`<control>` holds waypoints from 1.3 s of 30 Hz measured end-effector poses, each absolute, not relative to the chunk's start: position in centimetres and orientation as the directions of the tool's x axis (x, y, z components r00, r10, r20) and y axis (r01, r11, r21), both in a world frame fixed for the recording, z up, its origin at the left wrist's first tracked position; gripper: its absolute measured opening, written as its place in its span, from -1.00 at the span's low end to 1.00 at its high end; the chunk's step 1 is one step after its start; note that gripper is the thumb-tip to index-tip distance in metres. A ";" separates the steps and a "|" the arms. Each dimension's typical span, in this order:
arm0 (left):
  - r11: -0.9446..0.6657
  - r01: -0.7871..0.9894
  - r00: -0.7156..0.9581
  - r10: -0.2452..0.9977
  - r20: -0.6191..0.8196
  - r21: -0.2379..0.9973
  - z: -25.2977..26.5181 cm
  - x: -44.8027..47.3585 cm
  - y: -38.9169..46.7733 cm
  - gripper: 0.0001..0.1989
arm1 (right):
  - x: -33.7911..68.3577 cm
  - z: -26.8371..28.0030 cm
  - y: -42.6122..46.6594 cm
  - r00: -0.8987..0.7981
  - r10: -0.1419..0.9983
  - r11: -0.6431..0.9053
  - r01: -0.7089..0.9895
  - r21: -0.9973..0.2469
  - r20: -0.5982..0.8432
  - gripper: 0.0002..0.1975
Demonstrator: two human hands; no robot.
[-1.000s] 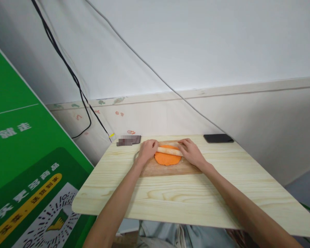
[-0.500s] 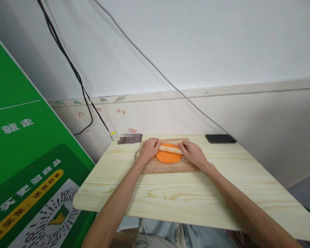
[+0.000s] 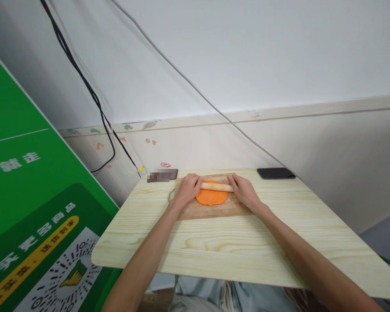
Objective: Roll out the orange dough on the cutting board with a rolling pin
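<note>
A pale wooden rolling pin (image 3: pixel 217 186) lies across a flattened orange sheet of dough (image 3: pixel 212 198), over its far half. My left hand (image 3: pixel 190 187) is closed on the pin's left end, and my right hand (image 3: pixel 243 190) is closed on its right end. Both ends of the pin are hidden by the fingers. Beneath the dough is a wooden board (image 3: pixel 214 212), with a metal ring handle (image 3: pixel 170 194) at its left edge.
The board rests on a light wood-grain table (image 3: pixel 208 242) against the wall. A black phone (image 3: pixel 276 173) lies at the back right, and a dark, partly blurred flat object (image 3: pixel 162 175) at the back left. A green printed panel (image 3: pixel 29 182) stands on the left; cables (image 3: pixel 81 73) hang along the wall.
My right hand has shifted slightly outward along the rolling pin, and the pin now lies more level. My left hand stays at its end. The camera view has moved slightly.
</note>
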State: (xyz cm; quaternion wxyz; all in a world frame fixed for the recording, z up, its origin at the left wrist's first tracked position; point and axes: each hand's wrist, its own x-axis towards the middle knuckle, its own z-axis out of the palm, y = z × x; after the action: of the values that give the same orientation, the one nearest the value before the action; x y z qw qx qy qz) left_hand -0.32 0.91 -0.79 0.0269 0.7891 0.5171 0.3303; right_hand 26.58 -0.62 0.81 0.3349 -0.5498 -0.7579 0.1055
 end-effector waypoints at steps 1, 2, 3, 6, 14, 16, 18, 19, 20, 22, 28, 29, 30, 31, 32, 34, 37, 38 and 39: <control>-0.455 0.798 0.235 0.839 0.491 0.396 -0.8 -0.3 0.9 -0.62 | 26.6 0.8 -0.6 -0.186 0.900 0.385 0.764 -0.518 0.394 -0.58; -0.445 0.797 0.221 0.845 0.487 0.409 -0.9 -0.3 0.9 -0.62 | 26.5 0.8 -0.7 -0.202 0.897 0.395 0.769 -0.504 0.394 -0.56; -0.435 0.795 0.208 0.850 0.484 0.423 -1.0 -0.3 0.9 -0.61 | 26.5 0.9 -0.7 -0.220 0.894 0.403 0.776 -0.485 0.390 -0.55; -0.416 0.789 0.179 0.860 0.478 0.452 -1.1 -0.2 0.8 -0.62 | 26.4 1.0 -0.9 -0.247 0.893 0.403 0.811 -0.425 0.376 -0.49; -0.399 0.754 0.106 0.858 0.502 0.523 -0.7 -0.4 0.8 -0.63 | 26.6 0.9 -0.9 -0.167 0.904 0.353 0.812 -0.465 0.394 -0.43; -0.394 0.743 0.089 0.860 0.503 0.541 -0.6 -0.5 0.9 -0.63 | 26.6 1.0 -1.0 -0.177 0.902 0.363 0.803 -0.472 0.394 -0.43; -0.383 0.737 0.080 0.867 0.492 0.556 -0.6 -0.6 0.9 -0.63 | 26.6 1.0 -1.0 -0.208 0.900 0.382 0.802 -0.460 0.383 -0.43; -0.380 0.736 0.081 0.871 0.485 0.560 -0.7 -0.5 0.9 -0.63 | 26.6 1.0 -1.0 -0.222 0.898 0.390 0.802 -0.452 0.380 -0.43; -0.380 0.736 0.084 0.873 0.481 0.560 -0.7 -0.5 0.9 -0.62 | 26.6 1.0 -1.0 -0.229 0.896 0.394 0.804 -0.445 0.379 -0.43; -0.383 0.737 0.092 0.873 0.479 0.556 -0.7 -0.4 0.9 -0.62 | 26.6 1.0 -1.0 -0.221 0.895 0.391 0.807 -0.443 0.388 -0.44; -0.390 0.735 0.083 0.863 0.498 0.555 -0.5 -0.4 0.8 -0.62 | 26.7 1.0 -1.0 -0.179 0.898 0.374 0.791 -0.484 0.402 -0.45; -0.392 0.735 0.086 0.863 0.498 0.553 -0.5 -0.4 0.8 -0.61 | 26.6 1.0 -1.1 -0.194 0.896 0.385 0.788 -0.481 0.401 -0.45; -0.391 0.737 0.090 0.865 0.493 0.551 -0.5 -0.4 0.8 -0.60 | 26.6 1.0 -1.1 -0.210 0.893 0.396 0.786 -0.475 0.398 -0.45; -0.386 0.741 0.094 0.870 0.485 0.549 -0.5 -0.4 0.8 -0.60 | 26.6 1.0 -1.1 -0.225 0.891 0.405 0.786 -0.468 0.393 -0.46; -0.380 0.746 0.097 0.875 0.474 0.547 -0.5 -0.4 0.8 -0.61 | 26.5 1.0 -1.1 -0.236 0.890 0.411 0.786 -0.462 0.389 -0.46; -0.368 0.756 0.103 0.883 0.458 0.541 -0.6 -0.4 0.9 -0.62 | 26.5 0.9 -1.1 -0.246 0.889 0.416 0.787 -0.455 0.387 -0.47; -0.374 0.763 0.123 0.885 0.450 0.527 -0.8 -0.5 1.1 -0.66 | 26.5 0.9 -1.0 -0.250 0.882 0.424 0.792 -0.440 0.401 -0.51; -0.382 0.764 0.137 0.884 0.447 0.520 -0.8 -0.6 1.1 -0.66 | 26.5 0.8 -0.9 -0.249 0.878 0.427 0.792 -0.436 0.409 -0.54; -0.391 0.764 0.154 0.883 0.443 0.513 -0.9 -0.6 1.1 -0.65 | 26.5 0.8 -0.8 -0.248 0.874 0.432 0.790 -0.436 0.417 -0.57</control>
State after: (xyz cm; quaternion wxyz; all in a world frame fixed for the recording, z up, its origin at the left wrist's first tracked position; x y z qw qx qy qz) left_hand -0.64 1.14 -0.88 0.0840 0.7551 0.5453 0.3542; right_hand 26.55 -0.83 0.75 0.3107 -0.5288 -0.7869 0.0680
